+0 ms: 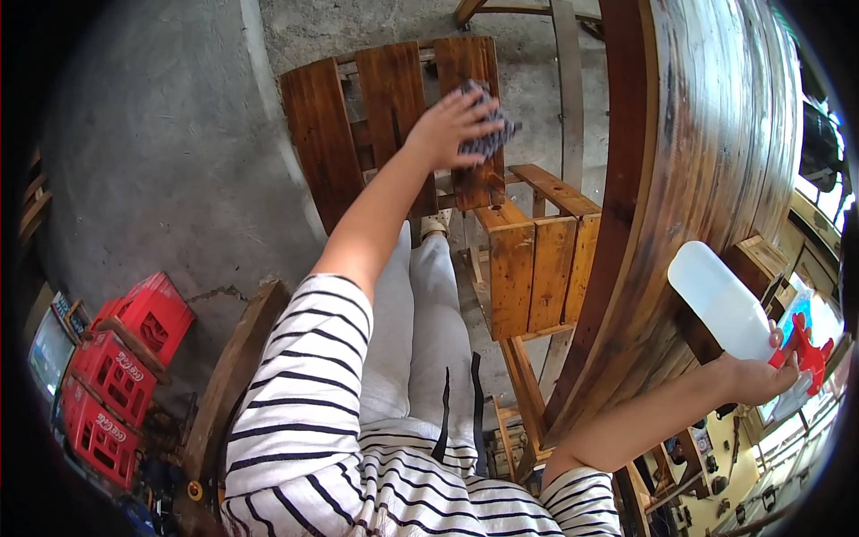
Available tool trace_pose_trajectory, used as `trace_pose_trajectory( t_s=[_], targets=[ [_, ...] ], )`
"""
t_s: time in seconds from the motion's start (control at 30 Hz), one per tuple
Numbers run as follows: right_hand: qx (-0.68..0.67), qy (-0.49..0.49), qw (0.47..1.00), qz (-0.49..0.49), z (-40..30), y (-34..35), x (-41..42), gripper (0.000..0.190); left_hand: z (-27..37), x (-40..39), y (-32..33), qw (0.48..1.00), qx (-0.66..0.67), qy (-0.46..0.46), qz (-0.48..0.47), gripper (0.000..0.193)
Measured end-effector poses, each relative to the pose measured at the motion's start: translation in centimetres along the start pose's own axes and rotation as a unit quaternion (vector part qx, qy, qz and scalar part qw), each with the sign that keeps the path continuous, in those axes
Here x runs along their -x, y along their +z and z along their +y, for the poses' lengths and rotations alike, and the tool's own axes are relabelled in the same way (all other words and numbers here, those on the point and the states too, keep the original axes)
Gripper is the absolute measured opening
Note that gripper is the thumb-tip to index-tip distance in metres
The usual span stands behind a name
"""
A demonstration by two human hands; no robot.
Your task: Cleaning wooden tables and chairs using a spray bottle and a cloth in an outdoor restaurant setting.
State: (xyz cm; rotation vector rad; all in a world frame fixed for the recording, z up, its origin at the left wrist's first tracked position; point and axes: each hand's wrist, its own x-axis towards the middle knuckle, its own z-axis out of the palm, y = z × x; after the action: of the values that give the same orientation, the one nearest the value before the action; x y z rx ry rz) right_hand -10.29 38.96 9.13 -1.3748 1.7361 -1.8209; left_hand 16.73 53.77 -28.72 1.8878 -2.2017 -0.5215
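My left hand point(460, 131) lies spread over a dark patterned cloth point(493, 137), pressing it on the right-hand slat of a brown wooden chair or stool seat point(389, 101). Out to the right, my right hand point(778, 369) grips the neck of a spray bottle point(721, 302) with a translucent white body and a red trigger head. The bottle is tilted beside a varnished wooden table top point(718, 148). Part of the cloth is hidden by my left hand.
A lighter wooden slatted chair point(537, 268) stands between my legs and the table. Red Coca-Cola crates point(114, 376) are stacked at the lower left, near a wooden post or beam point(231, 382). Grey concrete floor point(161, 148) spreads to the left.
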Motion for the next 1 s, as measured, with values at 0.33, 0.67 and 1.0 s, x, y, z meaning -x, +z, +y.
trace_pose_trajectory(
  t_s=[0.33, 0.67, 1.0],
  targets=[
    [-0.016, 0.029, 0.999, 0.020, 0.3, 0.1, -1.0, 0.031, -2.0, -0.1, -1.0, 0.992, -0.052, -0.085, 0.077, 0.053],
    [-0.040, 0.056, 0.998, -0.007, 0.4, -0.3, -0.9, 0.026, 1.0, 15.5, -0.8, 0.997, 0.040, -0.002, -0.059, 0.057],
    [0.007, -0.008, 1.000, 0.000, 0.4, 0.2, -0.8, 0.030, -8.2, 4.0, -3.9, 0.942, -0.073, -0.254, 0.208, 0.049]
  ],
)
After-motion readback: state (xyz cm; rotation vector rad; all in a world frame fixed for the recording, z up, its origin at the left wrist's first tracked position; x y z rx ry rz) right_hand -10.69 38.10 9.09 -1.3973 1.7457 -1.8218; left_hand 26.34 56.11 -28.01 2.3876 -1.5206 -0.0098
